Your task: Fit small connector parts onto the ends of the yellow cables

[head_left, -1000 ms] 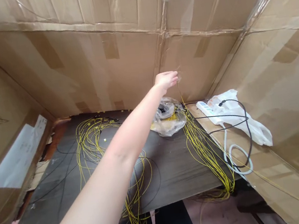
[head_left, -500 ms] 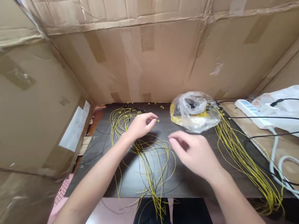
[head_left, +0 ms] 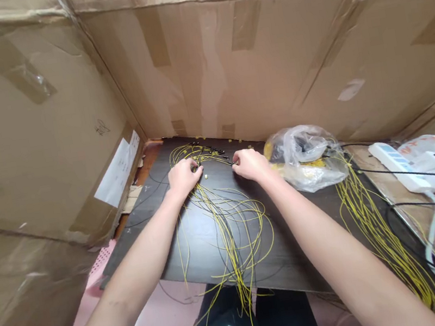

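Observation:
My left hand (head_left: 184,179) is closed in a pinch beside the yellow wires (head_left: 228,227); a small dark bit shows at its fingertips, too small to name. Thumb and finger of my right hand (head_left: 251,163) close on the dark end of a thin yellow wire (head_left: 216,157), which runs off leftward. Loose wires, mostly yellow with some black, spread under my left hand and hang over the table's near edge onto my lap. Several black wire ends (head_left: 215,151) lie behind my hands. A tiny yellow piece (head_left: 206,176) rests on the table between them.
A clear plastic bag (head_left: 310,162) with yellow contents stands on the dark table (head_left: 295,239). Right of it, another yellow wire bundle (head_left: 378,236) trails over the edge. A white power strip (head_left: 400,167) and cables lie far right. Cardboard walls (head_left: 204,77) enclose the table.
My right hand has moved forward to the wire ends and now pinches one. My left hand has shifted slightly left in the picture. The view has turned a little left.

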Available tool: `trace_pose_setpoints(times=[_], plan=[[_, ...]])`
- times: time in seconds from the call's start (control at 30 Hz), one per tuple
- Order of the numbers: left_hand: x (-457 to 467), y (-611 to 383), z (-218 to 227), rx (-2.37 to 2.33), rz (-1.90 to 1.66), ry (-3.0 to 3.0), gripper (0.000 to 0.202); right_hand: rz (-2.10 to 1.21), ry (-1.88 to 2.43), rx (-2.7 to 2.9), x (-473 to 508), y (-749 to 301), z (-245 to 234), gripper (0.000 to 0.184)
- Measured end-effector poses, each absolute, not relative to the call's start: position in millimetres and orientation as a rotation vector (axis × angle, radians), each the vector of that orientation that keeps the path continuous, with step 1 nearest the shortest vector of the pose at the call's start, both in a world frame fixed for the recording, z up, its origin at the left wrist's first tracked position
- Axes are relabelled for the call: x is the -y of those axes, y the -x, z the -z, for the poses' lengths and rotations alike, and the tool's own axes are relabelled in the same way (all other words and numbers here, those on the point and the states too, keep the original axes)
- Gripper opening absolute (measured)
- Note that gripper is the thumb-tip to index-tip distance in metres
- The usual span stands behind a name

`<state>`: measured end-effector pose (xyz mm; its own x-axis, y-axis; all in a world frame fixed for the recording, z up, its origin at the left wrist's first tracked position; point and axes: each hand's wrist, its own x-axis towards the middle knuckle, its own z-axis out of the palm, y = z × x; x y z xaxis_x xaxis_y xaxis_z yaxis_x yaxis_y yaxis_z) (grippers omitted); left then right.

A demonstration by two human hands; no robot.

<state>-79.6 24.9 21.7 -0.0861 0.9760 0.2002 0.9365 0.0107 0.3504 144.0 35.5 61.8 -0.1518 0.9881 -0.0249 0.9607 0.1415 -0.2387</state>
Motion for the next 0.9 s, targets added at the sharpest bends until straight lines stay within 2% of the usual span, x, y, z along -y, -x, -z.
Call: trace_pose_setpoints(times=[0.23, 0.4, 0.63, 0.9], plan=[[-24.8, 72.3, -19.9, -2.112, -0.64, -2.133, 0.025, -0.103, 1.779, 2.224, -30.0, -134.0, -41.6, 0.024], [-27.6, 72.0, -15.6, -2.093, -0.647, -2.173, 0.022, -0.336, 1.476, 2.409, -23.2, -98.8, -44.3, 0.02], [-30.2, 75.5, -11.5, -2.158, -0.674, -2.094, 0.022, -0.243, 1.406, 2.469, -13.2, -76.0, -36.4, 0.025], [-30.7, 75.2, -9.3, -2.199, -0.667, -2.056, 0.027, -0.279, 1.343, 2.487, -7.4, -105.1, -28.5, 0.024]])
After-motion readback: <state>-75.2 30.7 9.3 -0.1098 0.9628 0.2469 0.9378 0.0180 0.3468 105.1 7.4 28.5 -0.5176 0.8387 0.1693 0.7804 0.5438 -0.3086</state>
